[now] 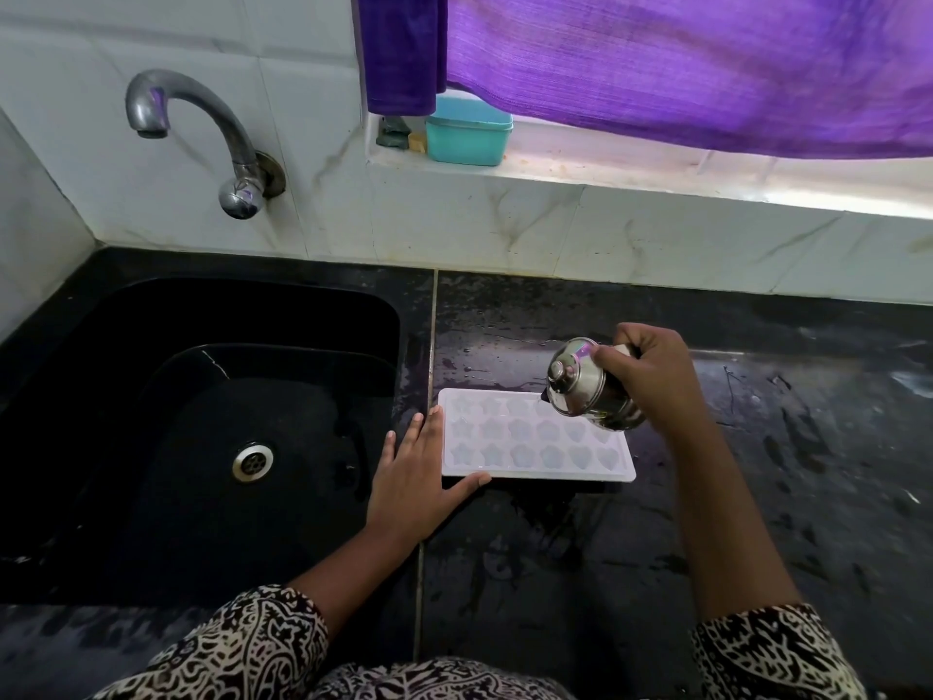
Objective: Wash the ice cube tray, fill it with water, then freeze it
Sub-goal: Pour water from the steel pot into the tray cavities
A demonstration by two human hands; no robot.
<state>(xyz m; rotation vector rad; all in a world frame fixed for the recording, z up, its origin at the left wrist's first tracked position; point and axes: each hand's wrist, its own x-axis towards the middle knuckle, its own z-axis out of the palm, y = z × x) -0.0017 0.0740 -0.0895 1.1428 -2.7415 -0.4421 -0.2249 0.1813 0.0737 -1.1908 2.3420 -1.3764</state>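
Right grip (pixel 643 378) tilts steel pot (pixel 588 384) | left grip (pixel 421 459) steadies tray (pixel 535 439)

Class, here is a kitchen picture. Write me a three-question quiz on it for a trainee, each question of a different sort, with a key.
1. True or false: the ice cube tray lies inside the sink.
2. The tilted steel vessel hangs over which part of the tray? A) far right corner B) near left corner C) middle
3. Which hand steadies the tray, and how?

Key
1. False: it lies on the counter, beside the sink.
2. A
3. The left hand, flat against the near left corner; the right hand grips the vessel.
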